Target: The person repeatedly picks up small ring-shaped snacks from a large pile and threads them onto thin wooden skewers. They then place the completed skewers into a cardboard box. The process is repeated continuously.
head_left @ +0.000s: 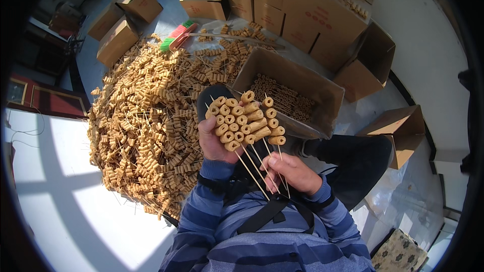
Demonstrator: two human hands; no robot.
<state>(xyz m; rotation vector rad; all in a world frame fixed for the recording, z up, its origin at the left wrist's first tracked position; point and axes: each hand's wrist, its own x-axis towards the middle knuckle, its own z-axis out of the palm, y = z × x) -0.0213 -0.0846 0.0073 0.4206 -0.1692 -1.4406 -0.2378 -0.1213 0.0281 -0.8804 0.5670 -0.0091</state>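
Left hand [212,138] clasps bundled skewered brown tubes [234,121] above the lap | right hand [297,172] pinches sticks [252,165] below them | skewer heap [146,126] at left | open carton [297,75] holding more beyond | stacked cartons [312,17] behind: red print, round marks, too small to read

Seen from the held skewers [246,119], the heap of skewered rolls [146,121] blocks any low path from 9 to 11 o'clock. At 2 o'clock the open carton [298,77] can be entered from above, its walls barring a sideways reach; stacked boxes [302,10] close off 1 o'clock beyond it. The bent leg [348,156] obstructs 4 o'clock. Open floor [60,186] stretches at 8 o'clock.
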